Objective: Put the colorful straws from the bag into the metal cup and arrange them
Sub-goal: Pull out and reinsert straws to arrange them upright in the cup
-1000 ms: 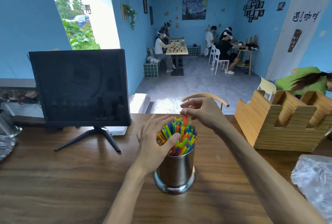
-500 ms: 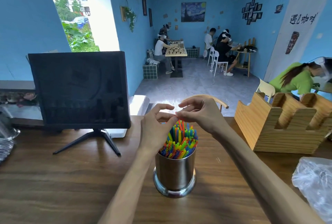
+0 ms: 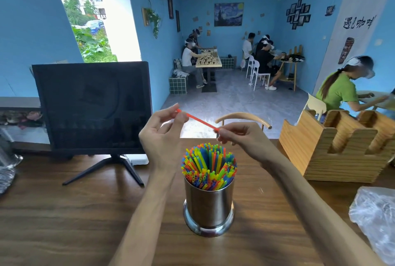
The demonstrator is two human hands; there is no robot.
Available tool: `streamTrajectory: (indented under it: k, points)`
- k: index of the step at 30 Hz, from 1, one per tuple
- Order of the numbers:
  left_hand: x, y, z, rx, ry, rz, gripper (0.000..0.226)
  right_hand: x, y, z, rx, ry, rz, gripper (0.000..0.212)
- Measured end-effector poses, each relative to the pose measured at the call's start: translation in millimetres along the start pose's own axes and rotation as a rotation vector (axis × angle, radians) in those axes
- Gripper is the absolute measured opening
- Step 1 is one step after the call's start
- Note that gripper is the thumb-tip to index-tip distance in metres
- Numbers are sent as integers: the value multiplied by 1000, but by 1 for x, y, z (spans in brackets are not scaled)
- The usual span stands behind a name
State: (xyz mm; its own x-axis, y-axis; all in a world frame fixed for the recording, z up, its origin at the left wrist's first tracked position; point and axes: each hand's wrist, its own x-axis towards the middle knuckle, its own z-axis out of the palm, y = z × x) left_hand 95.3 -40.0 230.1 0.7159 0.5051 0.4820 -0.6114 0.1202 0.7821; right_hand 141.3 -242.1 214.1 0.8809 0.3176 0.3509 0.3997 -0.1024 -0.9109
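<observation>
1. Left hand (image 3: 162, 135): raised above the table, behind and to the left of the metal cup; thumb and fingers are curled and pinch the left end of a single red straw (image 3: 197, 120).
2. Right hand (image 3: 241, 135): raised at a slightly lower level, behind and to the right of the cup; fingertips pinch the right end of the same straw, the remaining fingers curled inward.
3. Red straw: spans the gap between the two hands, sloping down from left to right, clear of the cup and the other straws.
4. Metal cup (image 3: 209, 206): stands upright on the wooden table (image 3: 64, 223), roughly midway along its width and nearer the near edge than the far edge.
5. Colorful straws (image 3: 208, 166): a dense bundle fills the cup, the tips fanned outward around the rim, leaving a hollow at the centre.
6. Clear plastic bag (image 3: 376, 218): lies crumpled at the right edge of the table; whether it contains any straws cannot be made out.
7. Wooden holder (image 3: 333, 148): sits toward the far right corner of the table.
8. Dark monitor (image 3: 94, 107): stands on its splayed legs at the far edge, left of the hands.
</observation>
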Motion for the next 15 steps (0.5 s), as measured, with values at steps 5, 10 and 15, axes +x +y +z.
streamTrajectory:
  k: [5, 10, 15]
  points:
    - [-2, -9, -11, 37, 48, -94, 14, 1, -1, -27, 289, 77, 93, 32]
    - [-1, -11, -10, -61, 139, -112, 9, -2, 8, -32, 191, 33, 51, 25]
    - [11, -2, -13, -73, 206, 82, 15, -3, 13, -18, -210, -86, -22, 16]
